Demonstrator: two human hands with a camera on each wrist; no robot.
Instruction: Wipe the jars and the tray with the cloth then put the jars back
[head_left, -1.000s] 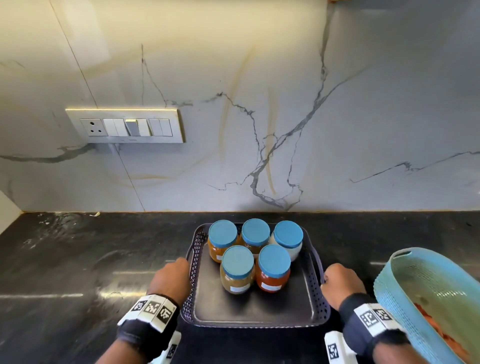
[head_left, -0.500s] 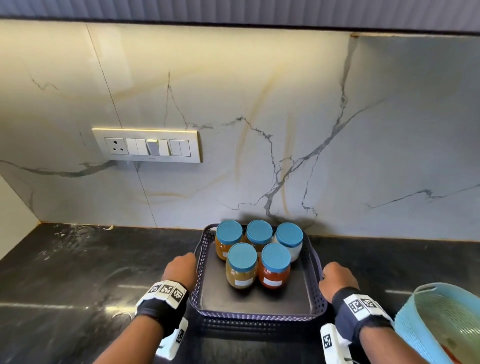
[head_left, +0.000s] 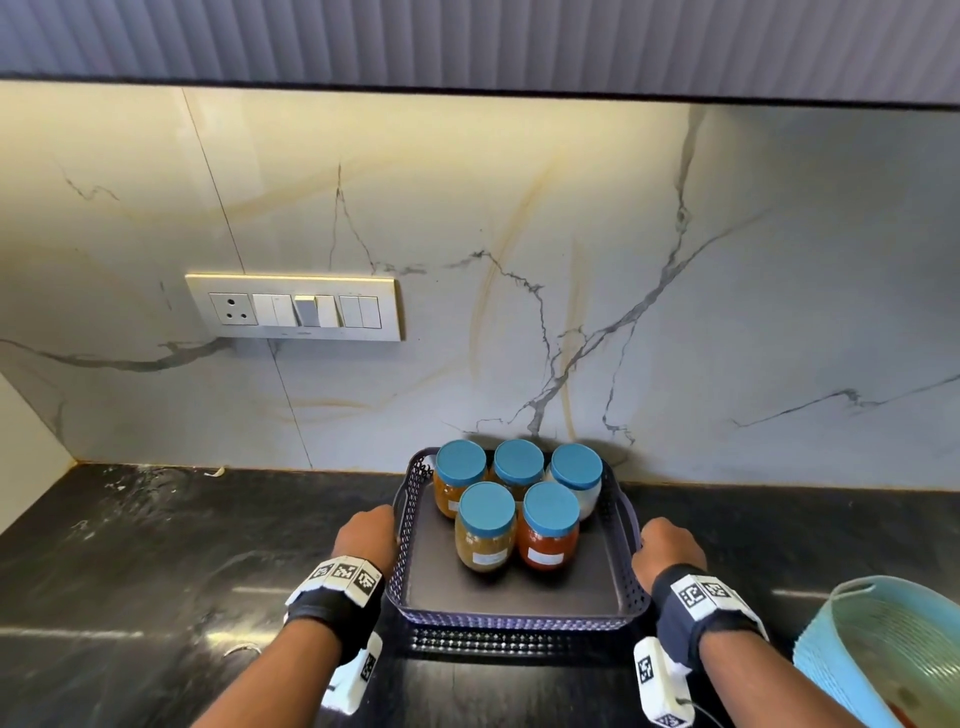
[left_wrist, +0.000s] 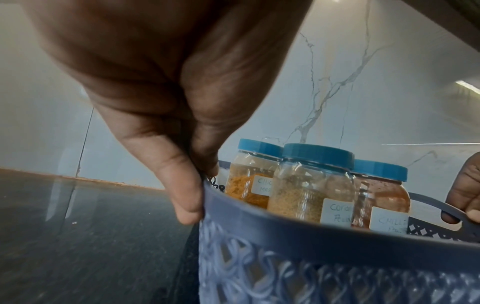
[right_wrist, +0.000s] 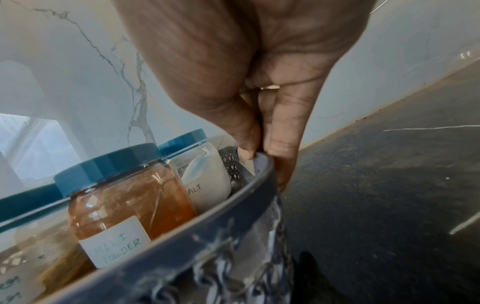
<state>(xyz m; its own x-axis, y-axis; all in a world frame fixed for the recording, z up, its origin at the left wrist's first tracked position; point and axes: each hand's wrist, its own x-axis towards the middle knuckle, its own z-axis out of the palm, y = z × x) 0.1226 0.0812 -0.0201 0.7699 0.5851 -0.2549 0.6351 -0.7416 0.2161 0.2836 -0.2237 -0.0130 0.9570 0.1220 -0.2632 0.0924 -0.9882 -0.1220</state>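
A dark perforated tray (head_left: 519, 618) sits on the black counter near the marble wall. Several blue-lidded spice jars (head_left: 549, 525) stand grouped in its far half. My left hand (head_left: 366, 535) grips the tray's left rim (left_wrist: 233, 207), thumb outside and fingers over the edge. My right hand (head_left: 670, 545) grips the right rim (right_wrist: 259, 185) the same way. In the right wrist view a chilli powder jar (right_wrist: 124, 201) and a white salt jar (right_wrist: 207, 176) stand just inside the rim. No cloth shows in any view.
A light blue ribbed basket (head_left: 883, 649) stands at the right front, close to my right forearm. A switch panel (head_left: 293, 307) is on the marble backsplash, and a dark cabinet (head_left: 467, 41) overhangs. Black counter (head_left: 156, 571) stretches to the left.
The tray with its jars has slid away from me toward the wall, both hands still on its rims. The view has tilted upward.
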